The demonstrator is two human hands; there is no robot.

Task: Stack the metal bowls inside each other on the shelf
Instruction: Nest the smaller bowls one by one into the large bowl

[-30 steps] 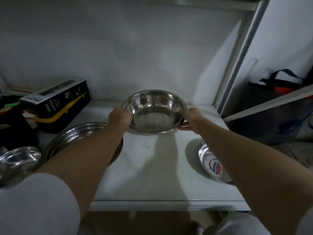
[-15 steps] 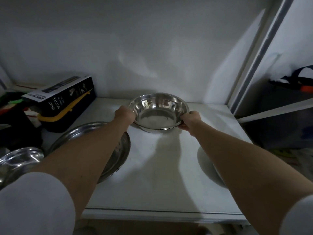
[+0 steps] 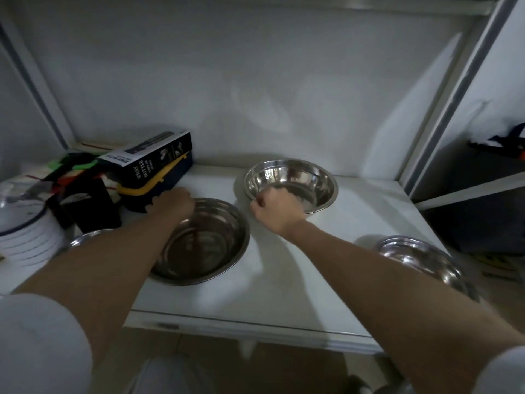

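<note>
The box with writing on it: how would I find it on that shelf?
Look at the white shelf, back left corner. Behind the wide metal bowl lies a dark box, resting tilted on a yellow-edged case. It alone carries white lettering, "SPRAY BOTTLE".

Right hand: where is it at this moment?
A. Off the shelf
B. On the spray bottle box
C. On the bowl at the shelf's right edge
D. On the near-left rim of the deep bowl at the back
D: the right hand sits closed at the near-left rim of the deep bowl.
</note>
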